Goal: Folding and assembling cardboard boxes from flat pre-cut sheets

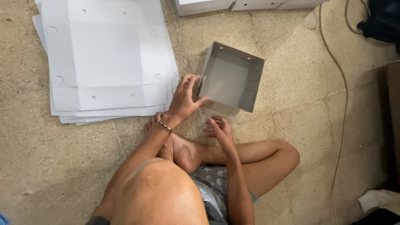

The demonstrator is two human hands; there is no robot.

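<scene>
Left hand [183,98] fingers spread, seemingly touching grey folded box [231,77], right hand [219,130] open just below, flat cardboard stack [104,54] beside

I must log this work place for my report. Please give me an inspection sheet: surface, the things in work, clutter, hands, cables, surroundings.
Surface: speckled stone floor; the person sits on it cross-legged.
Things in work: folded grey box, open, tilted on the floor; stack of flat white box blanks to its left.
Clutter: white cloth at the lower right edge.
Hands: left hand open, fingers spread, at the box's near edge, contact unclear; right hand open, empty, just below the box.
Cables: one thin cable runs across the floor on the right.
Surroundings: finished white boxes along the top edge; dark bundle at the top right.
</scene>
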